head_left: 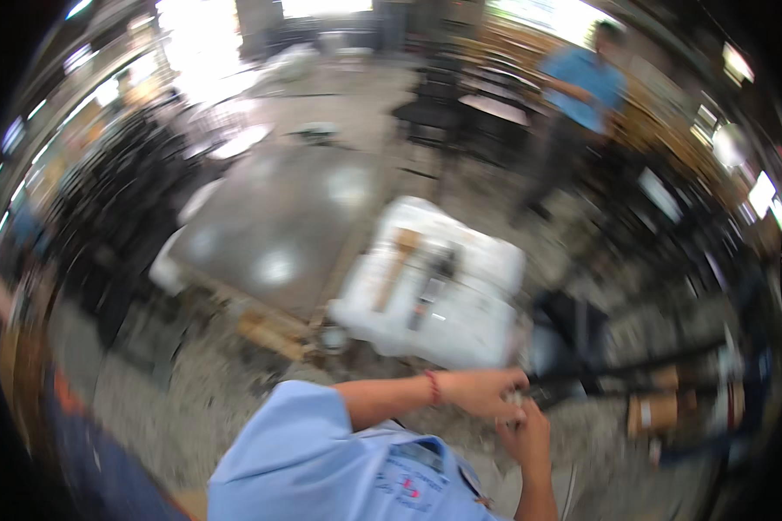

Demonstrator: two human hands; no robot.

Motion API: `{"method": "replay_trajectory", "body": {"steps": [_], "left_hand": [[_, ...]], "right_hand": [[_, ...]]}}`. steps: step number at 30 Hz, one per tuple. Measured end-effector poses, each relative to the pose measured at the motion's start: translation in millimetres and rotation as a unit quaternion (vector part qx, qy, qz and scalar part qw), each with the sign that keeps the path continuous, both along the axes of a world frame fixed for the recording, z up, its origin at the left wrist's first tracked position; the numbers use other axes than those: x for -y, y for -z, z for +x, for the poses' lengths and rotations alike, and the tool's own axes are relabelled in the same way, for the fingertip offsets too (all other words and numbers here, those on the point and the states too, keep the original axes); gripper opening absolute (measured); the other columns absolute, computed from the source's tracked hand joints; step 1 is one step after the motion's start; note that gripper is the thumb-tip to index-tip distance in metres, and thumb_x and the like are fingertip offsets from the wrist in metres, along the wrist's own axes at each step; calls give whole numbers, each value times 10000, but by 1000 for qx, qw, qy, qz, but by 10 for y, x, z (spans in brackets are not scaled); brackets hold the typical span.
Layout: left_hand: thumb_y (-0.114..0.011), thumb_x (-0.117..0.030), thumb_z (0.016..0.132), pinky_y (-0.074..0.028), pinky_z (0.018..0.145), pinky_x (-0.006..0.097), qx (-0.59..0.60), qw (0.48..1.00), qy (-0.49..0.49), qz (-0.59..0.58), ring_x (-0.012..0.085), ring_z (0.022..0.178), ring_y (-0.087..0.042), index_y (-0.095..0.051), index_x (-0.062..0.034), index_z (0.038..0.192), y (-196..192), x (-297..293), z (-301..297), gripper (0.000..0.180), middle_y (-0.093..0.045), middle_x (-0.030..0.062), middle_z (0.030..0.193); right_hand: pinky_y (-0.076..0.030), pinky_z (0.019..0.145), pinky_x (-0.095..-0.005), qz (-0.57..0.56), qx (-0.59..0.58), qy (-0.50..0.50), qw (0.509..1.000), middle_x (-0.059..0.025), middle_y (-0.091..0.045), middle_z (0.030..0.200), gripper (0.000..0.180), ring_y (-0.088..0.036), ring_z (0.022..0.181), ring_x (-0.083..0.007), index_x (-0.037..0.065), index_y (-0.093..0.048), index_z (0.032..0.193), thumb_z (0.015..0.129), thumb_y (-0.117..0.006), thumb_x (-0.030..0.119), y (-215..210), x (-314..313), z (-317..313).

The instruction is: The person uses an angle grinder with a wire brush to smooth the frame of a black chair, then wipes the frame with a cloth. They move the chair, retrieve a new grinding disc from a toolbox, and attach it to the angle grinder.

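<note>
My left hand (473,391), with a red band at its wrist, reaches across in front of my body. Its fingers are bent and meet those of my right hand (528,437), whose fingers are closed as well. A small pale spot shows between the fingertips; blur hides what it is. Just beyond the hands is a white plastic-wrapped bundle (482,321). On top of it lie a flat brown strip (397,267) and a dark, long tool (434,285) with an orange spot.
A large grey tabletop (274,226) stands left of the bundle. Dark bars (634,366) and a cardboard box (656,414) are at the right. Black chairs (434,113) stand farther back, near a person in a blue shirt (582,87).
</note>
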State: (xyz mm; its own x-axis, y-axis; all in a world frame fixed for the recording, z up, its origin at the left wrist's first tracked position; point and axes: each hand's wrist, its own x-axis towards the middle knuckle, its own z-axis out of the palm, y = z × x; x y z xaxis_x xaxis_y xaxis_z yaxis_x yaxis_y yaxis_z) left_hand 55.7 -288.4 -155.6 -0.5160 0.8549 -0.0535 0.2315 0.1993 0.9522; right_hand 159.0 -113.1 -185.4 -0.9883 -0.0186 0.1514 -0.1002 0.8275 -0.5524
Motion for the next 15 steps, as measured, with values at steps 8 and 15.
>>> {"method": "replay_trajectory", "body": {"steps": [8, 15], "left_hand": [[-738, -300, 835, -499, 793, 315, -119, 986, -33, 109, 191, 949, -613, -539, 10, 1216, -821, -1297, -263, 530, -623, 124, 1076], [-757, -363, 792, -463, 931, 368, -192, 943, -27, 272, 301, 1070, -604, -475, 47, 1266, -1594, -2611, -349, 687, -619, 202, 1129]], "right_hand": [[-458, 532, -236, -355, -363, 153, 848, -41, -615, 810, 232, -547, 599, -88, 25, -595, 910, 732, -736, 72, -1891, -1349, 598], [-417, 480, -237, -205, -322, 205, 901, -28, -622, 718, 290, -545, 547, -71, 3, -633, 814, 757, -735, 269, -3006, -1726, 14]]}}
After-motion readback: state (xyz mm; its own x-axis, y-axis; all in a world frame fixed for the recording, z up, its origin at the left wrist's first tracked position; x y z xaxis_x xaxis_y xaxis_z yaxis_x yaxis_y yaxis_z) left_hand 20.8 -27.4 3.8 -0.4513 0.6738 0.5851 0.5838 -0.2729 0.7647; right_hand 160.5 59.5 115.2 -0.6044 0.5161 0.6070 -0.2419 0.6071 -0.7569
